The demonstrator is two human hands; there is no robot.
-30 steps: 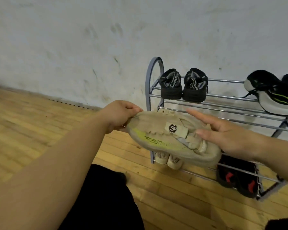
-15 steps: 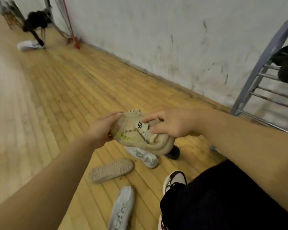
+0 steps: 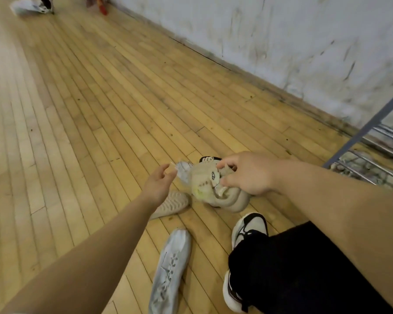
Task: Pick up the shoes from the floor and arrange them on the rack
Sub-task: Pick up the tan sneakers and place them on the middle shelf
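My right hand (image 3: 245, 173) grips a beige shoe (image 3: 213, 186) with a yellow-green patch, held low over the wooden floor. My left hand (image 3: 158, 185) is off it, fingers apart, just left of the shoe. Under that hand a matching beige shoe (image 3: 175, 201) lies sole up on the floor. A pale grey-white sneaker (image 3: 170, 273) lies nearer to me. Another pale sneaker (image 3: 183, 167) and a dark shoe (image 3: 208, 159) peek out behind the held shoe. The metal rack (image 3: 377, 141) shows only its left end at the right edge.
My black-trousered leg and my worn white-and-black sneaker (image 3: 247, 230) fill the lower right. A scuffed white wall (image 3: 281, 41) runs along the floor's far side. A white bag (image 3: 25, 6) and red object (image 3: 102, 9) sit far off at top left.
The view swung from the rack down to the floor. My left hand let go of the beige shoe and opened; my right hand took it and lowered it.
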